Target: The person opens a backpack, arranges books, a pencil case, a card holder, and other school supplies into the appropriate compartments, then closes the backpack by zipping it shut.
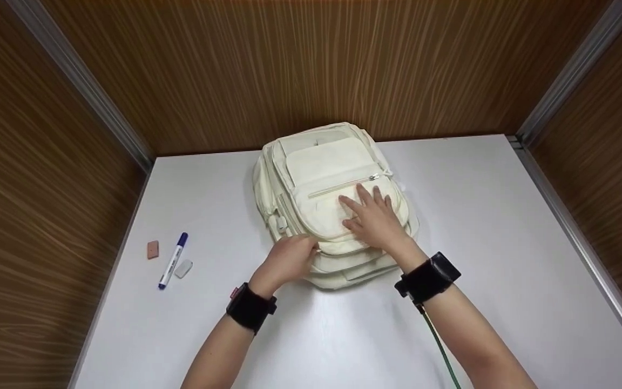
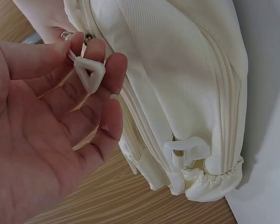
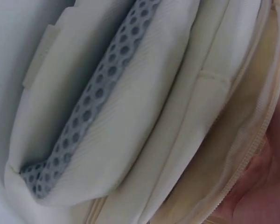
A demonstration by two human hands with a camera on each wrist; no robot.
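Observation:
A cream backpack [image 1: 332, 159] lies on the white table, its front pocket facing up. My left hand [image 1: 289, 258] is at its lower left corner. In the left wrist view, thumb and fingers pinch the cord of a white triangular zipper pull [image 2: 97, 71]. My right hand [image 1: 378, 222] rests on the front pocket with fingers spread, below a short horizontal zipper [image 1: 340, 189]. The right wrist view shows a parted zipper edge [image 3: 245, 163] with pale yellow lining [image 3: 238, 123] inside, and grey mesh [image 3: 95, 91] further down the bag.
To the left lie a pinkish block [image 1: 153, 249], a white marker with blue ends [image 1: 173, 262] and a small white eraser-like piece [image 1: 183, 269]. Wood-grain panels [image 1: 311, 70] enclose the table at the back and sides. A green cable [image 1: 439, 343] trails from the right wrist band.

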